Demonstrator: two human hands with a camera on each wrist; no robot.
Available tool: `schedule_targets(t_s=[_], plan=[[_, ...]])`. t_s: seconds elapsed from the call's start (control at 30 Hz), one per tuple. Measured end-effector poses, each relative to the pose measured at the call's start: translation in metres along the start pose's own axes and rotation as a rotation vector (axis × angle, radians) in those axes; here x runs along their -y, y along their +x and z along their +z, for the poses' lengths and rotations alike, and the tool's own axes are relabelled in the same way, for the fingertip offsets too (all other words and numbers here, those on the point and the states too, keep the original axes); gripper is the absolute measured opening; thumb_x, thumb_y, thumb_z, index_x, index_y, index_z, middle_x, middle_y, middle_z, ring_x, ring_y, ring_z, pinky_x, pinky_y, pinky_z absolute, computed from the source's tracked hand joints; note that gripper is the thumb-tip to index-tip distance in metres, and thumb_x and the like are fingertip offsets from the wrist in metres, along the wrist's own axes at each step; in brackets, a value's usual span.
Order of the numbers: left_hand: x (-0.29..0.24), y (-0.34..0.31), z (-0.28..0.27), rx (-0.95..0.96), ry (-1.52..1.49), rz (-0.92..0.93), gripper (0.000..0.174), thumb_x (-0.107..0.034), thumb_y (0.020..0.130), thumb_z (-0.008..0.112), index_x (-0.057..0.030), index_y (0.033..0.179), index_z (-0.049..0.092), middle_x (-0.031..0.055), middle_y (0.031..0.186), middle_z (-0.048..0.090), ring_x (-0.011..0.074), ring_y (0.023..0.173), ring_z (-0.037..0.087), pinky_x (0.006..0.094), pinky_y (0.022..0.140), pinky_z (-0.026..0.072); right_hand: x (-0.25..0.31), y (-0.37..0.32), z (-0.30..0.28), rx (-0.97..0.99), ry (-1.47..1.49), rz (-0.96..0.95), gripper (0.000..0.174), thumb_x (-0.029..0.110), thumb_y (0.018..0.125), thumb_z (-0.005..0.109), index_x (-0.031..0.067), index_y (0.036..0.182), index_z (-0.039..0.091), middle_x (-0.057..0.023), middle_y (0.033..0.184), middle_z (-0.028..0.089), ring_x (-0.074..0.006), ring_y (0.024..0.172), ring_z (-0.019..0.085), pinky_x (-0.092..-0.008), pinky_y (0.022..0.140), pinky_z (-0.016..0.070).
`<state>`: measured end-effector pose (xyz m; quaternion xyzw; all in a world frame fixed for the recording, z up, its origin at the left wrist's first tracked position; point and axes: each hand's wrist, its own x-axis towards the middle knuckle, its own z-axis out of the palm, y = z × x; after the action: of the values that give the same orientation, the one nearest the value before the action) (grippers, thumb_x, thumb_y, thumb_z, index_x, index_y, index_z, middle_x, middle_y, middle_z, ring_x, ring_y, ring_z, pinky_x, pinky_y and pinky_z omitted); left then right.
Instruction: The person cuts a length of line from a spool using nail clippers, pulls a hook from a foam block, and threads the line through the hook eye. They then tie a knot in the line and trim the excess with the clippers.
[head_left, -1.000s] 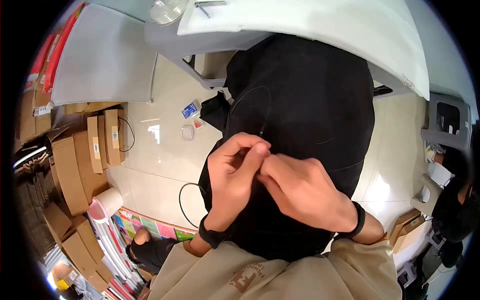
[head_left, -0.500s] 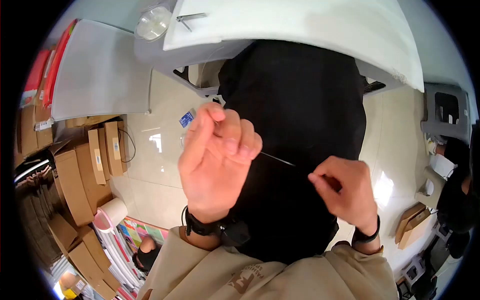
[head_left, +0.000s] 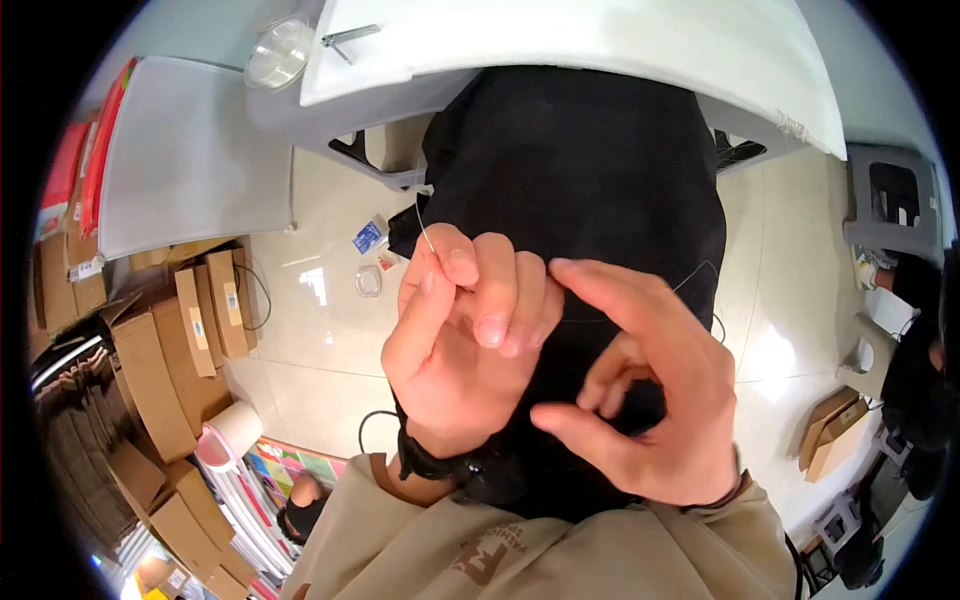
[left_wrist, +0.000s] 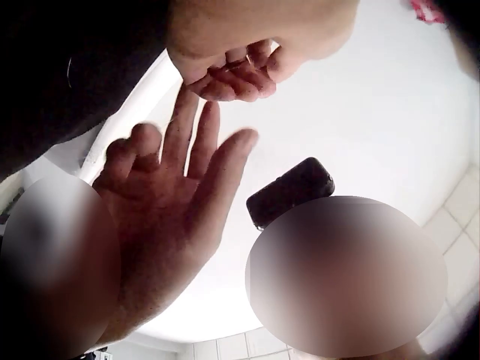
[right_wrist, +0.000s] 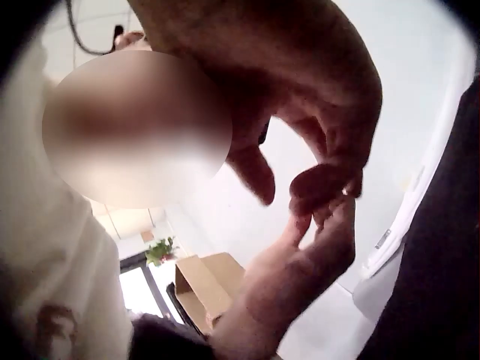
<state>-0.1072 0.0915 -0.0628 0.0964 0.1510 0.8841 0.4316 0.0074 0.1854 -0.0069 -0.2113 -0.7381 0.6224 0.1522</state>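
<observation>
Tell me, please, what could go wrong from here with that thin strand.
The thin strand might slip, as the left hand pinches it only between thumb and forefinger. Dropped, it could be hard to spot on the black cloth. The pale loop near the right hand might tangle.

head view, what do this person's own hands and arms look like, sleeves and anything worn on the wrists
The left hand and right hand are ungloved, with no rings visible. The beige top has loose sleeves and a brown print on its front. A black strap with a bulky dark piece circles the left wrist; at the right wrist only a sliver of dark band shows.
</observation>
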Motion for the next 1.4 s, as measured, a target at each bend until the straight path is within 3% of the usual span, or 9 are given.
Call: schedule_targets(t_s=[0.07, 0.17, 0.27, 0.47, 0.73, 0.93, 1.07, 1.27, 1.4], plan=[[0.004, 0.000, 0.002, 0.003, -0.022, 0.033, 0.021, -0.020, 0.100, 0.035, -0.0094, 0.098, 0.053, 0.0025, 0.067, 0.045, 0.0136, 0.058, 0.039, 0.0274, 0.058, 0.0323, -0.011, -0.006, 0.006, -0.178, -0.041, -0.292, 0.033, 0.001, 0.064, 0.078, -0.0033, 0.091, 0.061, -0.0146, 0.087, 0.060, -0.0106, 0.053, 0.053, -0.0194, 0.048, 0.0413], [0.001, 0.000, 0.003, 0.020, -0.037, 0.082, 0.023, -0.021, 0.101, 0.031, -0.0109, 0.101, 0.051, 0.0022, 0.070, 0.046, 0.0141, 0.061, 0.039, 0.0281, 0.060, 0.0343, -0.014, -0.015, 0.008, -0.011, 0.081, -0.116, 0.019, 0.005, 0.069, 0.078, -0.0008, 0.076, 0.062, -0.0091, 0.061, 0.057, -0.0103, 0.051, 0.053, -0.0206, 0.044, 0.0389], [0.005, -0.001, 0.006, 0.033, 0.004, 0.095, 0.023, -0.022, 0.102, 0.031, -0.0085, 0.101, 0.049, 0.0037, 0.072, 0.047, 0.0152, 0.063, 0.042, 0.0295, 0.062, 0.0367, -0.026, -0.014, 0.019, -0.038, 0.733, 0.527, 0.019, 0.015, 0.089, 0.062, -0.0034, 0.089, 0.058, -0.0060, 0.072, 0.060, -0.0066, 0.053, 0.053, -0.0198, 0.044, 0.0403], [0.005, -0.014, 0.000, 0.041, 0.365, 0.070, 0.022, -0.021, 0.100, 0.039, -0.0030, 0.098, 0.050, 0.0098, 0.076, 0.052, 0.0194, 0.069, 0.049, 0.0331, 0.067, 0.0419, -0.038, 0.003, 0.016, -0.204, 0.833, 0.350, 0.027, 0.021, 0.096, 0.053, -0.0041, 0.088, 0.060, -0.0072, 0.071, 0.059, -0.0100, 0.050, 0.053, -0.0207, 0.044, 0.0420], [-0.005, -0.007, 0.001, -0.040, 0.059, 0.077, 0.024, -0.021, 0.101, 0.035, -0.0048, 0.099, 0.052, 0.0087, 0.078, 0.054, 0.0227, 0.072, 0.051, 0.0347, 0.069, 0.0428, -0.053, 0.006, -0.005, -0.089, 0.486, 0.182, 0.032, 0.020, 0.097, 0.050, -0.0035, 0.079, 0.061, -0.0069, 0.063, 0.058, -0.0093, 0.045, 0.051, -0.0195, 0.040, 0.0386], [-0.007, -0.003, -0.003, -0.031, 0.149, 0.060, 0.025, -0.020, 0.101, 0.034, -0.0039, 0.098, 0.052, 0.0082, 0.075, 0.053, 0.0239, 0.073, 0.052, 0.0355, 0.071, 0.0428, -0.054, 0.006, -0.017, 0.003, 0.942, 0.077, 0.015, 0.007, 0.090, 0.059, -0.0069, 0.090, 0.065, -0.0196, 0.082, 0.068, -0.0116, 0.049, 0.058, -0.0199, 0.043, 0.0468], [-0.002, -0.002, -0.001, -0.040, 0.195, 0.089, 0.026, -0.020, 0.100, 0.036, -0.0021, 0.098, 0.054, 0.0091, 0.073, 0.054, 0.0262, 0.077, 0.056, 0.0372, 0.074, 0.0447, -0.049, 0.006, -0.020, -0.144, 0.588, 0.051, 0.011, -0.005, 0.083, 0.062, -0.0074, 0.092, 0.067, -0.0202, 0.089, 0.069, -0.0118, 0.053, 0.061, -0.0200, 0.045, 0.0491], [-0.002, -0.001, -0.001, -0.033, 0.335, 0.144, 0.024, -0.018, 0.099, 0.041, 0.0006, 0.094, 0.056, 0.0109, 0.076, 0.058, 0.0262, 0.078, 0.060, 0.0396, 0.080, 0.0472, -0.052, 0.011, -0.020, -0.326, 0.050, -0.021, 0.012, -0.002, 0.085, 0.062, -0.0024, 0.094, 0.069, -0.0111, 0.088, 0.070, -0.0096, 0.060, 0.062, -0.0186, 0.050, 0.0488], [-0.009, -0.004, 0.003, -0.037, 0.711, -0.015, 0.022, -0.019, 0.097, 0.043, -0.0011, 0.091, 0.056, 0.0095, 0.075, 0.055, 0.0243, 0.076, 0.056, 0.0387, 0.080, 0.0427, -0.041, 0.015, -0.023, -0.357, -0.182, -0.029, 0.010, -0.003, 0.084, 0.061, -0.0018, 0.090, 0.069, -0.0104, 0.083, 0.069, -0.0108, 0.062, 0.063, -0.0198, 0.053, 0.0486]])
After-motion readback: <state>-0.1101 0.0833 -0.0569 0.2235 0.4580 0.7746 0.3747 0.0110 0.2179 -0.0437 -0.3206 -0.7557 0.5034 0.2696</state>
